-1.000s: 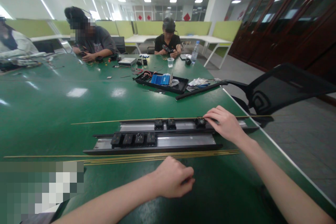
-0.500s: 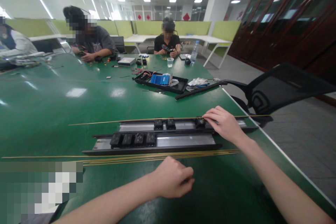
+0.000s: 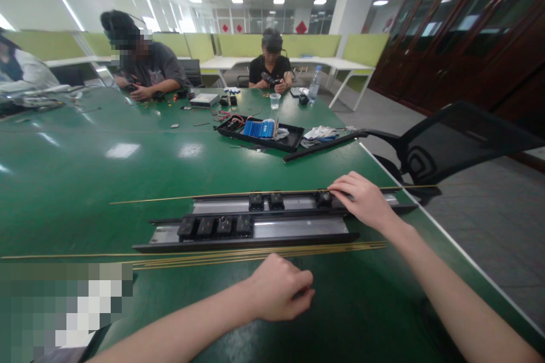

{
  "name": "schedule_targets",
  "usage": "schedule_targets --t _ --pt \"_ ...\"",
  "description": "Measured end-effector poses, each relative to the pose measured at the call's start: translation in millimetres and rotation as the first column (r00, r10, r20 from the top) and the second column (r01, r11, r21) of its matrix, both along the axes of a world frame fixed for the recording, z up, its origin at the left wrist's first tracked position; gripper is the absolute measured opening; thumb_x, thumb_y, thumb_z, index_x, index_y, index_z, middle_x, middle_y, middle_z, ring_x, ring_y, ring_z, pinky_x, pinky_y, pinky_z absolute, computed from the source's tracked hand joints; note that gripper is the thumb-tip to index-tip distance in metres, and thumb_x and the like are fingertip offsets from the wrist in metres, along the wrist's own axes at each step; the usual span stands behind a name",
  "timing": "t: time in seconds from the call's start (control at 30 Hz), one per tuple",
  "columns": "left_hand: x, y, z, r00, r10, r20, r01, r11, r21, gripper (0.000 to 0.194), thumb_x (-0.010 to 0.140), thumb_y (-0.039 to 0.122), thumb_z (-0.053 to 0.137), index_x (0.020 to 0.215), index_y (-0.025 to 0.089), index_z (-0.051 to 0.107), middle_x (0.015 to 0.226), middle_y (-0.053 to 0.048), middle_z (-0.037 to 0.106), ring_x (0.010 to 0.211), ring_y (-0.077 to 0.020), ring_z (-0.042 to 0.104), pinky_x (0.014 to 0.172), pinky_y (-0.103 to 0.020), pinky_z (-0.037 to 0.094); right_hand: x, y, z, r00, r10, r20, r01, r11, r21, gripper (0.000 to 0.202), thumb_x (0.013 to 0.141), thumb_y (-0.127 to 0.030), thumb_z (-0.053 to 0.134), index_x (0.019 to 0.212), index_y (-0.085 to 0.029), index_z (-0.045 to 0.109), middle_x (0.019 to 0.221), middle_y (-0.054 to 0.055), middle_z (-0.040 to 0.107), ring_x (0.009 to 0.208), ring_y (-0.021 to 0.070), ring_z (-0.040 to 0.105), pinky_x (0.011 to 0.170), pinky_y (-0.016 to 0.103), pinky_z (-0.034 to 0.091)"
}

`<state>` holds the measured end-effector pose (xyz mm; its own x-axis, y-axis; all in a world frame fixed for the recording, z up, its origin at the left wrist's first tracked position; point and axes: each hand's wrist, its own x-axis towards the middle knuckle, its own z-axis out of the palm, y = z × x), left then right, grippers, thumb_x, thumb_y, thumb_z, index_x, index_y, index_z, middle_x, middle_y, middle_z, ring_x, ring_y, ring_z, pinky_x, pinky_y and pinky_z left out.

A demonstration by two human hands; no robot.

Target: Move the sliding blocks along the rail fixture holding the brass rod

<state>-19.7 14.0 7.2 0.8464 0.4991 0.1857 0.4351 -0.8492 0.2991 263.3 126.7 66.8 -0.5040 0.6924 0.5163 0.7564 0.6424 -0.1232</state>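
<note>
My right hand (image 3: 361, 198) reaches over the right part of the farther black-edged metal channel (image 3: 232, 205). Its fingertips are pinched on a long thin brass-coloured rod (image 3: 170, 198), right beside a black block (image 3: 323, 198) in that channel. Two more black blocks (image 3: 266, 201) sit further left there. Several similar blocks (image 3: 215, 227) stand side by side in the nearer channel (image 3: 298, 228). In front of it lie several loose brass-coloured rods (image 3: 204, 260). Just on the near side of these rods, my left hand (image 3: 281, 289) rests loosely curled, with nothing visible in it.
Beyond the channels are a black tray (image 3: 292, 139) with a blue pack, white gloves (image 3: 320, 135) and a black strip (image 3: 326, 146). A black mesh chair (image 3: 460, 136) stands at the green table's (image 3: 140, 173) right edge. Three people sit across the table, near a plastic cup (image 3: 275, 101) and bottle (image 3: 315, 86).
The whole view has shifted very slightly. Both hands, the rods and the blocks keep their places.
</note>
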Motion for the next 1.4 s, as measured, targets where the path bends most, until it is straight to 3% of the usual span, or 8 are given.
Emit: schedule_targets --t 0.4,0.67,1.4 --pt "1.0 -0.2 -2.8 1.000 0.001 -0.009 -0.001 1.000 -0.011 0.019 0.093 0.028 0.059 0.077 0.021 0.052 0.062 0.002 0.066 0.053 -0.0134 0.062 0.047 -0.028 0.027 3.2 2.0 -1.5 0.999 -0.015 0.033 0.015 1.000 0.024 0.020 0.096 -0.027 0.056 0.094 -0.024 0.076 0.096 0.007 0.075 0.089 0.0235 0.060 0.082 0.043 0.051" --pt "-0.4 -0.3 -4.4 1.000 0.014 0.022 -0.013 1.000 -0.024 0.020 0.092 0.029 0.058 0.075 0.021 0.050 0.063 0.002 0.066 0.051 -0.0128 0.057 0.048 -0.029 0.019 10.4 2.7 2.8 0.998 -0.015 0.054 0.014 1.000 0.024 0.019 0.097 -0.029 0.057 0.092 -0.024 0.075 0.096 0.006 0.075 0.090 0.0227 0.060 0.083 0.042 0.051" --pt "-0.6 0.0 -6.5 1.000 0.016 0.025 -0.015 1.000 -0.024 0.020 0.092 0.029 0.057 0.076 0.021 0.049 0.063 0.004 0.065 0.052 -0.0124 0.059 0.048 -0.031 0.018 19.9 6.5 2.6 1.000 0.021 0.008 -0.021 0.999 -0.031 0.018 0.096 -0.029 0.058 0.092 -0.024 0.075 0.097 0.006 0.075 0.092 0.0219 0.062 0.082 0.040 0.052"
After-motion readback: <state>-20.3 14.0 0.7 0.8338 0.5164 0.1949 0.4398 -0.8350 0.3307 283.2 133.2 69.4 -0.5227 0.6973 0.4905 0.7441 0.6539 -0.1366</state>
